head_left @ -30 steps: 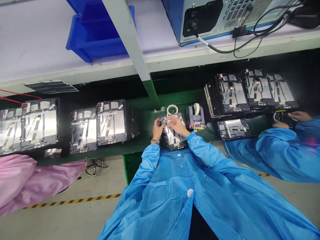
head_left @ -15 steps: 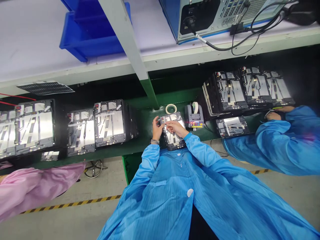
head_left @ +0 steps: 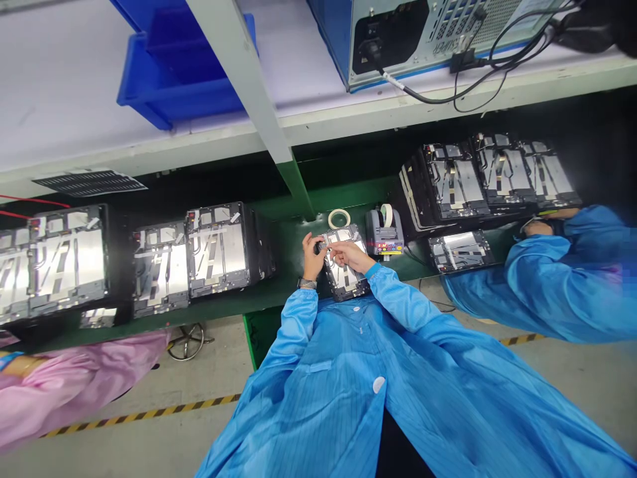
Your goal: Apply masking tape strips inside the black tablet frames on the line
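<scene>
Left hand [head_left: 312,260] and right hand [head_left: 350,255] at device [head_left: 345,283], grasp unclear; "SUPER" on computer case [head_left: 438,41]

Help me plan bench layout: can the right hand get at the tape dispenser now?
Likely yes: the tape dispenser stands near the right hand, nothing visible blocking it, though that hand is busy over the device.

Right hand [head_left: 351,255] hid part of flat device [head_left: 347,282]; whether it or left hand [head_left: 312,261] pinched anything was too small to tell. Readout [head_left: 382,246] on tape dispenser [head_left: 385,234] was blurred. Blue bin [head_left: 184,99] and computer case [head_left: 435,46] were cut off by top edge, leftmost device stack [head_left: 14,272] and pink sleeve [head_left: 94,382] by left edge.
</scene>
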`<act>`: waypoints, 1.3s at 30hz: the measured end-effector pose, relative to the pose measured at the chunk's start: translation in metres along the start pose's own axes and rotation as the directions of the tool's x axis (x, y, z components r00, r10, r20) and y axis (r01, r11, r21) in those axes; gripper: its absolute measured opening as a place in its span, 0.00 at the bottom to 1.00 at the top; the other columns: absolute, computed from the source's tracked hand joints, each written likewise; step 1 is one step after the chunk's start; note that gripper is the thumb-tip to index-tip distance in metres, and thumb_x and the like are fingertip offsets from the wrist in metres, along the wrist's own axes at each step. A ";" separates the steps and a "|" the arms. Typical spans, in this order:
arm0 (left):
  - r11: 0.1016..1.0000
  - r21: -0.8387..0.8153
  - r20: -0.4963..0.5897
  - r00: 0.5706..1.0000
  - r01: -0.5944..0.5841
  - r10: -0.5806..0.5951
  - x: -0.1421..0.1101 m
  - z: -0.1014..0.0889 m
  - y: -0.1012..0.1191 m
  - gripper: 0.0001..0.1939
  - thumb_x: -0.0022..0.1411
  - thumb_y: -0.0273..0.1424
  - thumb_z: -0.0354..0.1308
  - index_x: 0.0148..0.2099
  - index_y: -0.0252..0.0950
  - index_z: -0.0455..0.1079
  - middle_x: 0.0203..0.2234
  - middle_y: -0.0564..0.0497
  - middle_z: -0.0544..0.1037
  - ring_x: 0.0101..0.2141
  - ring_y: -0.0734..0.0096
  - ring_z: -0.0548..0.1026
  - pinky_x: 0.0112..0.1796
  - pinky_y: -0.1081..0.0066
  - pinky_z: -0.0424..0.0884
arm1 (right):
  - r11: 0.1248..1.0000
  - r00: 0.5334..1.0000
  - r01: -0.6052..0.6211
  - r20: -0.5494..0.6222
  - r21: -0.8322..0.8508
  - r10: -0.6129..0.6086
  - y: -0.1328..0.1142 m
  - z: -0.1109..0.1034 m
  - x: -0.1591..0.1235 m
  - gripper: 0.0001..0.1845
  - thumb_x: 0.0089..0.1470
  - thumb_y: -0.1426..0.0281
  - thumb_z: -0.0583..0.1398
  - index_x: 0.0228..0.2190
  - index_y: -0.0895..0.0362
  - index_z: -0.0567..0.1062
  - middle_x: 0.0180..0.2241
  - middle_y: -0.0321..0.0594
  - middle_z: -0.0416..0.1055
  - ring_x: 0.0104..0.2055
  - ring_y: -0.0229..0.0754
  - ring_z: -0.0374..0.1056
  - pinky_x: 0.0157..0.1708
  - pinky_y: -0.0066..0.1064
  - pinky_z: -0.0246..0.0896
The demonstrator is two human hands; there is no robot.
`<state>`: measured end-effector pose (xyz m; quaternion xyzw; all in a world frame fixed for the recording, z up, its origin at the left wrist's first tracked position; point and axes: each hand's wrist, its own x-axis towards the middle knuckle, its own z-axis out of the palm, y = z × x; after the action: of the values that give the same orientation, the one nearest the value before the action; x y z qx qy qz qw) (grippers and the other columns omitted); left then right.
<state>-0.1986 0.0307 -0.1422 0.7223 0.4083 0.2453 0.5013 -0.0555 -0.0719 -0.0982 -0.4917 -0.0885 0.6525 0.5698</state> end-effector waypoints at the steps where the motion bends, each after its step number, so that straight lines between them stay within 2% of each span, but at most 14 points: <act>1: 1.000 0.022 0.008 1.000 -0.019 0.019 0.000 -0.001 0.001 0.10 0.64 0.26 0.65 0.48 0.43 0.75 0.64 0.44 0.65 0.72 0.53 0.58 0.70 0.53 0.58 | 1.000 1.000 -0.004 -0.001 0.009 0.004 -0.001 0.001 -0.001 0.12 0.58 0.68 0.65 0.43 0.60 0.79 0.26 0.39 0.77 0.19 0.34 0.63 0.17 0.25 0.51; 4: 0.997 0.049 0.017 0.999 -0.052 0.051 0.002 -0.002 0.002 0.10 0.65 0.26 0.64 0.48 0.43 0.75 0.64 0.43 0.65 0.72 0.53 0.59 0.72 0.51 0.55 | 0.999 1.000 -0.008 0.014 0.044 0.007 -0.004 0.002 -0.003 0.13 0.56 0.68 0.66 0.43 0.61 0.79 0.26 0.39 0.77 0.20 0.34 0.63 0.18 0.25 0.51; 14: 0.999 0.030 0.032 0.999 -0.035 0.034 0.002 -0.002 -0.003 0.12 0.65 0.27 0.62 0.50 0.43 0.74 0.62 0.43 0.67 0.72 0.54 0.59 0.69 0.52 0.60 | 0.989 0.999 0.003 0.050 0.147 -0.010 0.004 0.004 -0.009 0.14 0.55 0.67 0.67 0.44 0.58 0.79 0.28 0.36 0.76 0.21 0.34 0.63 0.21 0.27 0.52; 22: 0.999 -0.012 0.036 0.999 -0.030 0.030 0.002 -0.001 -0.007 0.14 0.64 0.26 0.63 0.51 0.43 0.74 0.63 0.42 0.66 0.72 0.54 0.58 0.69 0.51 0.60 | 0.987 0.999 0.021 0.032 0.158 -0.026 0.002 0.007 -0.011 0.18 0.52 0.67 0.69 0.46 0.58 0.79 0.28 0.36 0.77 0.22 0.34 0.62 0.22 0.27 0.52; 32: 0.999 -0.019 0.031 0.999 -0.034 0.034 0.002 -0.001 -0.008 0.15 0.64 0.27 0.63 0.52 0.44 0.73 0.64 0.43 0.64 0.72 0.54 0.60 0.69 0.52 0.60 | 0.986 1.000 -0.002 0.031 0.167 -0.003 -0.001 0.007 -0.007 0.19 0.50 0.64 0.71 0.42 0.59 0.79 0.27 0.37 0.77 0.21 0.34 0.62 0.21 0.28 0.51; 36: 0.998 0.021 0.042 0.997 -0.060 0.059 0.002 -0.001 -0.006 0.12 0.65 0.27 0.61 0.50 0.43 0.75 0.65 0.43 0.64 0.72 0.55 0.59 0.71 0.52 0.57 | 0.986 1.000 -0.022 0.016 0.168 0.019 0.001 0.005 -0.004 0.17 0.52 0.63 0.70 0.41 0.59 0.79 0.27 0.37 0.77 0.22 0.34 0.62 0.22 0.28 0.51; 39: 0.992 0.088 0.046 0.996 -0.085 0.081 0.002 -0.002 -0.003 0.10 0.66 0.27 0.61 0.48 0.43 0.76 0.66 0.44 0.64 0.70 0.51 0.60 0.71 0.49 0.55 | 0.984 0.999 -0.045 0.007 0.171 0.044 -0.001 0.006 -0.003 0.13 0.54 0.65 0.67 0.41 0.59 0.79 0.27 0.37 0.77 0.22 0.34 0.61 0.22 0.28 0.51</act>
<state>-0.2002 0.0344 -0.1443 0.7657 0.3777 0.2320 0.4660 -0.0594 -0.0713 -0.0932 -0.4417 -0.0220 0.6710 0.5951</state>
